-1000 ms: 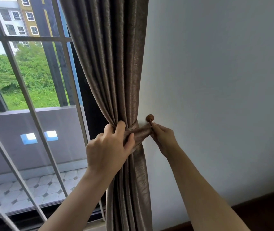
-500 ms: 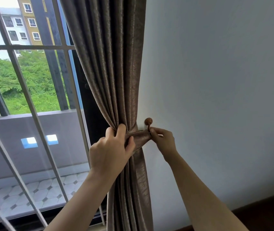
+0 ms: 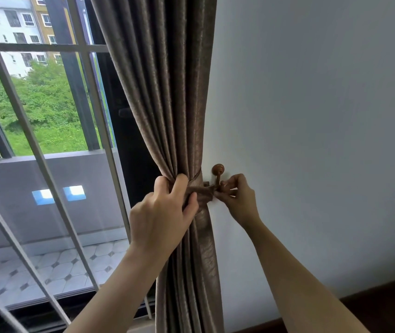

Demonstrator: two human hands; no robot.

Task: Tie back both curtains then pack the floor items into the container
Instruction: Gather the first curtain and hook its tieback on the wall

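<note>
Your left hand (image 3: 165, 212) bunched the curtain (image 3: 167, 104); your right hand (image 3: 236, 195) pinched the tieback (image 3: 201, 192) at the hook (image 3: 218, 173), not yet secured.

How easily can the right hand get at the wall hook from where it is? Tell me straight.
Probably yes. The right hand is already beside the wall hook, its fingers pinching the tieback end just below the knob, with only bare wall around. The left hand grips the curtain, clear of it.

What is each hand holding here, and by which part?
Left hand grips the gathered brown fabric curtain at its tie-back band. Right hand pinches the band's end beside the brown wall hook.
</note>
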